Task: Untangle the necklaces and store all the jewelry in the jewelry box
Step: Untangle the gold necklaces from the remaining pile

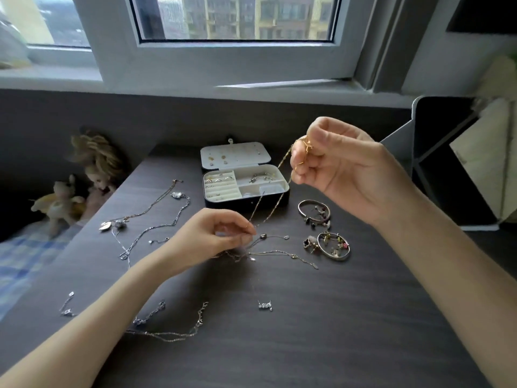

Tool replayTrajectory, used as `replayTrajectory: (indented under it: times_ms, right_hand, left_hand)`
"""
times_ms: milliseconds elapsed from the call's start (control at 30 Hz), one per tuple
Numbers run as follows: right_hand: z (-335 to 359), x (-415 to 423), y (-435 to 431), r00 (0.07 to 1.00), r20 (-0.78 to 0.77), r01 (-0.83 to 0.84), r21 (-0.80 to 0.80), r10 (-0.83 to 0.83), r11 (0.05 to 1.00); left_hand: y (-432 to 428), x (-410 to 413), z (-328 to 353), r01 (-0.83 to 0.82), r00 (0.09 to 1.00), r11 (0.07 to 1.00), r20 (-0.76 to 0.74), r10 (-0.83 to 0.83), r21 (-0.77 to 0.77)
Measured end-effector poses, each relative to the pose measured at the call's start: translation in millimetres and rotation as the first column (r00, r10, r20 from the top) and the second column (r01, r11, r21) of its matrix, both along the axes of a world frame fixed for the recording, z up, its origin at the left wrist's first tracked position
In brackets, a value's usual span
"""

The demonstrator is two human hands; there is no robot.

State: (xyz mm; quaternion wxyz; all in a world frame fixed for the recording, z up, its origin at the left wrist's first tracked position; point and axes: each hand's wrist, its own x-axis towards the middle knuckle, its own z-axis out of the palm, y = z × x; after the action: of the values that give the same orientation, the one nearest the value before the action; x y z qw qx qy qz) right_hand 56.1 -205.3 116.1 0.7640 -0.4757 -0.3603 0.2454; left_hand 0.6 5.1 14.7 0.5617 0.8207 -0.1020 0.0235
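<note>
We're untangling: right hand (335, 163) grips the gold chain (263, 195) raised, left hand (207, 236) pinches it above the tangle (240, 254); next, tease gently

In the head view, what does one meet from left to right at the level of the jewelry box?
Yellow plush toy, blond-haired doll, silver heart-pendant necklace, open white-lined dark jewelry box, silver charm bangle.

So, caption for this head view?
Right hand holds a thin gold chain necklace high, left hand pinches it low above tangled silver chains; open dark jewelry box behind.
</note>
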Motion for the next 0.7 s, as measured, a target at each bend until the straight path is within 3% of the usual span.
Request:
replayTrajectory:
  times_ms: [200,433,700]
  right_hand:
    - [25.9,0.2,11.6,1.0,-0.009,-0.002,0.077,0.003,0.997]
    - [43.6,-5.2,8.0,0.999,-0.019,0.043,0.132,-0.041,0.99]
    - [35.8,-8.2,-5.2,0.993,-0.073,0.098,0.139,-0.089,0.985]
  left_hand:
    - [-4.3,1.2,5.8,0.023,0.999,0.999,-0.035,-0.024,-0.042]
    - [-7.5,-0.9,13.9,0.066,0.998,0.997,-0.018,-0.066,0.027]
    - [-4.2,-1.1,13.0,-0.06,0.996,0.988,0.069,0.051,0.143]
